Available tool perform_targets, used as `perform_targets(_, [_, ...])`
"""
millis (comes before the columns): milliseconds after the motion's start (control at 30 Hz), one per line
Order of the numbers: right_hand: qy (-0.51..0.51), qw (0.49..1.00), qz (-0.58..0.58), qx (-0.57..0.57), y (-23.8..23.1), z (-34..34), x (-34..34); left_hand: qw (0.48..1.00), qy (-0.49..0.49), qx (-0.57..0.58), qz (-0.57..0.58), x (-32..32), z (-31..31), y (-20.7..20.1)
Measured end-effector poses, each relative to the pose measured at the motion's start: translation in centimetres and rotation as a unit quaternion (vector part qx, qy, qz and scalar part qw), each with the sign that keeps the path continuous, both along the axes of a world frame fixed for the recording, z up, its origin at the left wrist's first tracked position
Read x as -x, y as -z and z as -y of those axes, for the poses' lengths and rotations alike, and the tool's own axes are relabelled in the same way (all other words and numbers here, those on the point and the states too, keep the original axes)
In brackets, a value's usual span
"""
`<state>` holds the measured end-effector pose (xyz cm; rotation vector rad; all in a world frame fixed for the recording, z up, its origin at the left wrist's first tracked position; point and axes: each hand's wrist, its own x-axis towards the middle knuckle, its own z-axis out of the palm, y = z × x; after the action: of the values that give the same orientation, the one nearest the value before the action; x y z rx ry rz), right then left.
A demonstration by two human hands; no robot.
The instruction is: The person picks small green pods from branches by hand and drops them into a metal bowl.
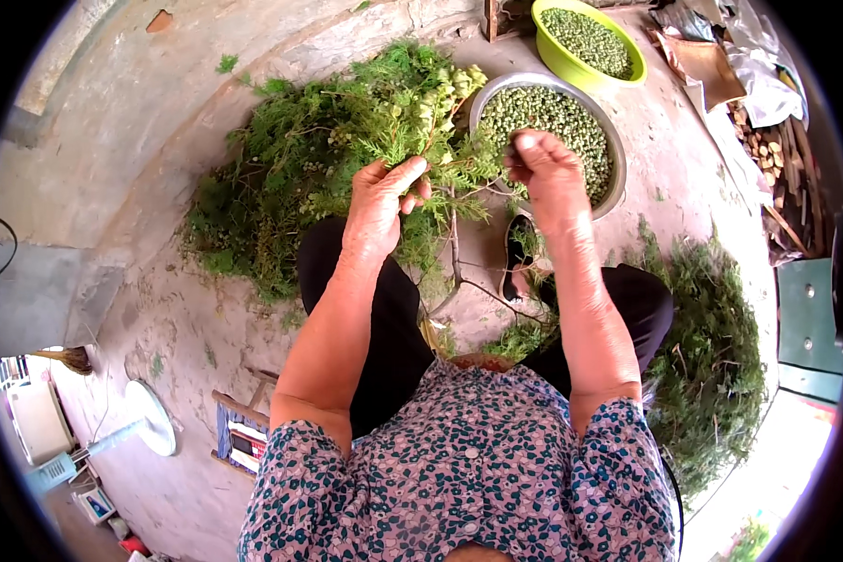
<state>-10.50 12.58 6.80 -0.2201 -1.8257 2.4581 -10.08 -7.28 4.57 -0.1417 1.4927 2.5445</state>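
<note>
My left hand (379,201) is closed around the stem of a leafy evergreen branch (445,98) bearing clusters of pale green cones. My right hand (550,173) is raised over the near part of a round metal basin (618,173), its thumb and fingers pinched together. What they hold, if anything, is too small to make out. Many small green cones (543,112) fill much of the basin. Just beyond my left hand lies a big heap of green branches (281,178). A bare forked stem (456,248) hangs between my knees.
A yellow-green basin (545,51) of similar cones stands beyond the metal one. Another heap of branches (707,347) lies by my right leg. A fan (150,419) and a small folding chair (237,436) are at left. Chopped wood (787,169) and a green cabinet (804,314) line the right.
</note>
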Motion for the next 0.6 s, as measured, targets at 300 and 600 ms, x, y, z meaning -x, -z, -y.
perform_targets(300, [-0.082, 0.928, -0.156, -0.329, 0.4, 4.1, -0.7, 1.0, 0.008, 0.021, -0.007, -0.4, -0.1, -0.2])
perform_targets(600, [0.001, 0.974, 0.035, 0.223, 1.5, -0.3, 0.6, 0.999, -0.027, -0.015, 0.008, -1.0, 0.9, 0.1])
